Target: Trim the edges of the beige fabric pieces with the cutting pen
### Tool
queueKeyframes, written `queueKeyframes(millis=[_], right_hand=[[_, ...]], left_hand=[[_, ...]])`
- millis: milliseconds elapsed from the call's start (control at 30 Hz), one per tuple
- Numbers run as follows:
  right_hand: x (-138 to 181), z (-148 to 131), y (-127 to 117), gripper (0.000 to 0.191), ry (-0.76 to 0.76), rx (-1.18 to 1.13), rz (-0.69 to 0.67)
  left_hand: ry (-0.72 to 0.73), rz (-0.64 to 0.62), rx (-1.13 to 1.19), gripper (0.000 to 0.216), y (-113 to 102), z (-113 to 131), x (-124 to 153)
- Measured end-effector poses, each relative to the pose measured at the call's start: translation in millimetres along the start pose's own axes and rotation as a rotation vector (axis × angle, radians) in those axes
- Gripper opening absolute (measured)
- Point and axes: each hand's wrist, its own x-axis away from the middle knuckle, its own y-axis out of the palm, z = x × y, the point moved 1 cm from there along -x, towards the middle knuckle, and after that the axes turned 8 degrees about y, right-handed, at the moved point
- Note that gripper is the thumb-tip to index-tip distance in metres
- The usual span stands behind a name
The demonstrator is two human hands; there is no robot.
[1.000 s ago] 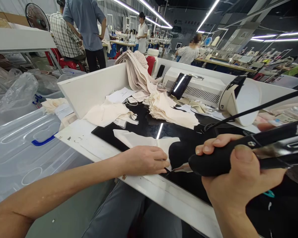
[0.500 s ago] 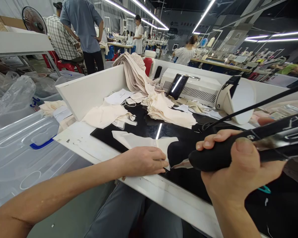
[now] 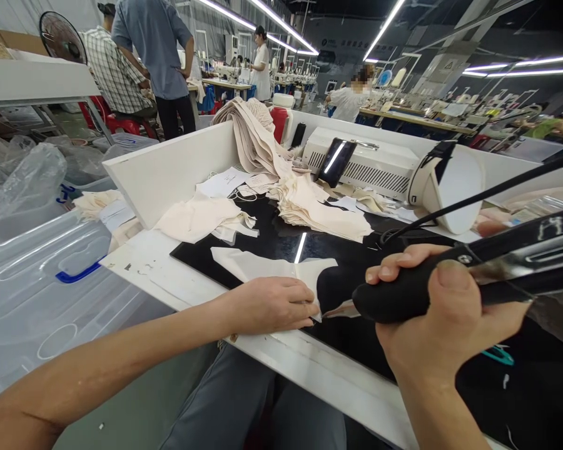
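Cloth, pale and angular, is covered mid-frame by the left hand, pinch unclear; rounded black tool is gripped by the right hand.

a sewing workshop: beyond the worktop are people and rows of sewing machines under tube lights; on the worktop lie cut fabric pieces, and plastic storage boxes stand to its left.

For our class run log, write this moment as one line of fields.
left hand: on pale fabric piece | right hand: gripping black tool | surface: black board | beyond: fabric stack
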Motion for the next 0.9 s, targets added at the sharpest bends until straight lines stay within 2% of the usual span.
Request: queueKeyframes(millis=[233, 500, 767, 900], right_hand=[[1.3, 3.4, -3.1, 0.059, 0.005, -0.009, -0.017], [1.4, 1.9, 0.0, 0.057, 0.002, -0.003, -0.019], [2.8, 5.3, -2.8, 0.062, 0.017, -0.031, -0.031], [5.5, 9.9, -6.1, 0.057, -0.005, -0.016, -0.05]], left_hand=[[-0.011, -0.025, 0.003, 0.024, -0.5, 0.2, -0.2], [0.006, 0.016, 0.003, 0.024, 0.6, -1.0, -0.6], [-0.012, 0.0, 0.032, 0.015, 1.4, -0.2, 0.8], [-0.015, 0.009, 0.038, 0.016, 4.5, -1.1, 2.1]])
